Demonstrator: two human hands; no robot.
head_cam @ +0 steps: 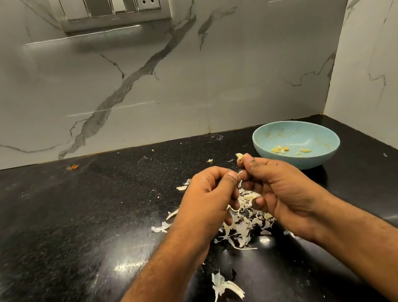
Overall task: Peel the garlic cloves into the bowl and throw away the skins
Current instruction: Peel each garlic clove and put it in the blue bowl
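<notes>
Mid-frame, your right hand (274,187) pinches a garlic clove (239,156) beside the bowl (298,164); your left hand (208,197), curled, seemingly strips skins (240,228) onto the table (67,220).

Both hands, left hand (207,197) and right hand (273,188), pinching garlic clove (239,157) above skins (240,228) (bowl (298,164) nearby)

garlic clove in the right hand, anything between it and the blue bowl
Nothing visible does. The right hand pinches the garlic clove just short of the bowl, with only bare black counter between them. The skins lie under the hands, out of that path.
</notes>
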